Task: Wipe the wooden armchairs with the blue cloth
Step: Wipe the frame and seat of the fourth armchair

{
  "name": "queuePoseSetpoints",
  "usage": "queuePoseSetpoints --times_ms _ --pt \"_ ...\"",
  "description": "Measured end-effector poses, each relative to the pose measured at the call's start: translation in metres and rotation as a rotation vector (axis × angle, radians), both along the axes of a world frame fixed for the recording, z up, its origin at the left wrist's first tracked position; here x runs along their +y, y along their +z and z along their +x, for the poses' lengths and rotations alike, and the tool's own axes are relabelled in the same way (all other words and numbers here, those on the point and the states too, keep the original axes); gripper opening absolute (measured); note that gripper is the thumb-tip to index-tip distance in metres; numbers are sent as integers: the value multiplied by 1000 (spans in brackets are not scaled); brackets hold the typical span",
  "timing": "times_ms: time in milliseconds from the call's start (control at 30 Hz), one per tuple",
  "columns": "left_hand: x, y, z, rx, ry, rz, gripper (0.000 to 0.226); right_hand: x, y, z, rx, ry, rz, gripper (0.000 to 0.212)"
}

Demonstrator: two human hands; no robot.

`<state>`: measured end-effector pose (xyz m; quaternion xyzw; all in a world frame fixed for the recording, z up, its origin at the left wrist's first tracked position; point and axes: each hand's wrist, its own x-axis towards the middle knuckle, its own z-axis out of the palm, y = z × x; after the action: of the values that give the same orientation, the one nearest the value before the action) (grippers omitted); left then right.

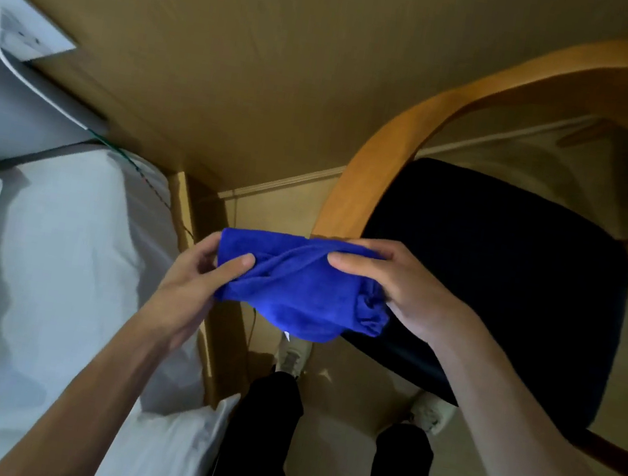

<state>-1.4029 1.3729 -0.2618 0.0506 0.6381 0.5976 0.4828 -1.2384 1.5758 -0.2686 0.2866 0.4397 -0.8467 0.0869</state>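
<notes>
A blue cloth (299, 286) hangs bunched between both hands at the middle of the view. My left hand (192, 280) pinches its left end between thumb and fingers. My right hand (398, 287) grips its right end, fingers over the top. Just behind and to the right stands a wooden armchair with a curved light-wood arm (393, 135) and a dark seat cushion (501, 282). The cloth hovers over the near left corner of the seat, beside the lower end of the curved arm, not touching the wood that I can tell.
A bed with white sheets (33, 277) fills the left side, edged by a wooden bed frame (195, 203). A white wall socket plate (22, 27) sits on the tan wall at upper left. My dark trousers and white shoes (292, 357) stand on the pale floor between bed and chair.
</notes>
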Motion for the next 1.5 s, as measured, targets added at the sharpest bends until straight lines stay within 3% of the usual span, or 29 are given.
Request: queuePoseSetpoints --times_ms 100,200,300,367,433,500,567,633,767,833,967,1067,1200,1300,1367,1500 --pt "5 -9 1 -56 -18 -42 24 -2 -6 1 -123 -112 136 21" --pt "28 -22 10 -52 94 -257 14 -3 -20 2 -356 -211 522 21" --pt "50 -29 16 -21 224 -406 20 -11 -26 4 -385 -129 909 48" --pt "53 -30 21 26 163 -369 43 -21 -27 6 -302 16 1149 66" --pt "49 -29 33 228 51 -398 72 -34 -29 7 -222 157 1366 72" --pt "41 -25 48 547 -33 -489 90 -43 -29 5 -217 95 1248 76" --pt "33 -23 60 896 -76 -572 91 -44 -26 9 -283 -66 1062 85" --pt "33 -26 70 1047 -166 -600 92 -36 -25 29 -334 -155 1071 86" --pt "71 -36 93 859 -339 -742 118 -16 -16 82 -402 -23 1074 69" --pt "88 -40 99 873 -304 -811 115 -13 -14 86 -359 58 1035 64" --pt "91 -51 99 963 -260 -847 106 -3 -8 64 -267 -84 898 56" --pt "91 -53 102 985 -237 -846 102 11 -2 82 -251 -92 956 56" --pt "94 -49 108 987 -207 -872 101 56 8 175 -589 -108 1262 54" --pt "95 -49 112 1004 -188 -915 99 83 4 238 -873 253 1465 61" --pt "97 -49 115 1027 -171 -921 98 97 -1 266 -964 397 1497 63" --pt "100 -51 120 1014 -125 -918 97 118 -2 308 -1030 441 1498 64"
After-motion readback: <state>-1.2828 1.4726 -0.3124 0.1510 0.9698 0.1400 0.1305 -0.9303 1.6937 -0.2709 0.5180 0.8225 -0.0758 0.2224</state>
